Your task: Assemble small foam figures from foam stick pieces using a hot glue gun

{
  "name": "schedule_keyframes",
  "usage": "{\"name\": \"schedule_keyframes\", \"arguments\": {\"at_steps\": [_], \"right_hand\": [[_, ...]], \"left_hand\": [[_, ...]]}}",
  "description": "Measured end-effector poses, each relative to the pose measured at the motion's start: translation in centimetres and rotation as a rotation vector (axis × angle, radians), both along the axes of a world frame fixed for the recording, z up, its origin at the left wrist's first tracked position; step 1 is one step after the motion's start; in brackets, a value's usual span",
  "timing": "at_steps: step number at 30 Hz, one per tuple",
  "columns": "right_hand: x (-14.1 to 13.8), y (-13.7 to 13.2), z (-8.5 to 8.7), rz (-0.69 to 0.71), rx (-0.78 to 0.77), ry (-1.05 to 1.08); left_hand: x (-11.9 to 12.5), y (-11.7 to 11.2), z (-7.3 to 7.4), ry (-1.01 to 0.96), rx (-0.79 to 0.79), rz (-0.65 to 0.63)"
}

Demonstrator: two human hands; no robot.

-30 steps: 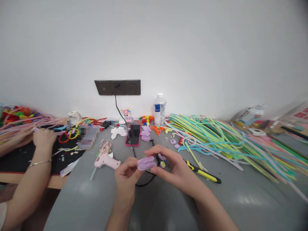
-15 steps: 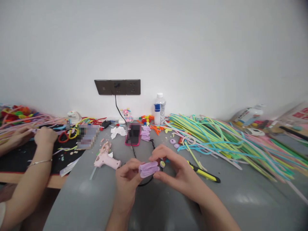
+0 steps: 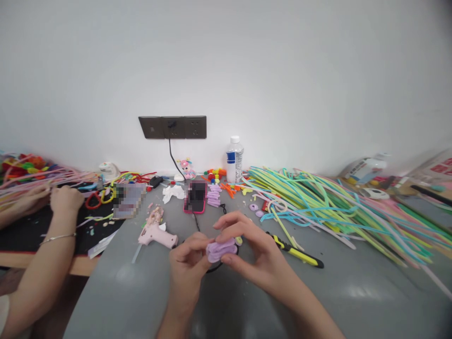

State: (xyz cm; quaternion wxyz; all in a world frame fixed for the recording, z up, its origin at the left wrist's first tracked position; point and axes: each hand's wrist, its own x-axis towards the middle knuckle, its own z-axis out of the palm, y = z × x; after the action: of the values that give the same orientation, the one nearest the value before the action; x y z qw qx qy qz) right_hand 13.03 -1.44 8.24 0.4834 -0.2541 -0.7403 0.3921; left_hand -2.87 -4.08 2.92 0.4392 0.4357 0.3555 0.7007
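Observation:
Both my hands meet over the grey table (image 3: 247, 301) and pinch a folded purple pipe-cleaner piece (image 3: 221, 249). My left hand (image 3: 187, 268) holds its left end with curled fingers. My right hand (image 3: 252, 252) closes over its right end from above, thumb below. A small yellow coil (image 3: 240, 240) shows just behind the right fingers. A pink glue gun (image 3: 155, 233) lies to the left of my hands, and a yellow-and-black cutter (image 3: 294, 252) lies to the right.
A phone (image 3: 196, 197), stacked purple pieces (image 3: 213, 195), a water bottle (image 3: 235, 165) and a wall socket strip (image 3: 173, 127) sit behind. A big heap of coloured pipe cleaners (image 3: 335, 207) fills the right side. Another person's hands (image 3: 60, 200) work at the left on a black mat (image 3: 31, 230).
My hands have drawn closer together and lowered slightly, and the purple piece is squeezed into a more compact bundle. The other person's hands have barely shifted.

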Motion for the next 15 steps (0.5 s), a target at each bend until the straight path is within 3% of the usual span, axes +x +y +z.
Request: {"name": "schedule_keyframes", "arguments": {"at_steps": [15], "right_hand": [[-0.39, -0.30, 0.25, -0.044, 0.073, 0.000]], "left_hand": [[0.10, -0.18, 0.24, 0.032, 0.126, -0.002]]}}
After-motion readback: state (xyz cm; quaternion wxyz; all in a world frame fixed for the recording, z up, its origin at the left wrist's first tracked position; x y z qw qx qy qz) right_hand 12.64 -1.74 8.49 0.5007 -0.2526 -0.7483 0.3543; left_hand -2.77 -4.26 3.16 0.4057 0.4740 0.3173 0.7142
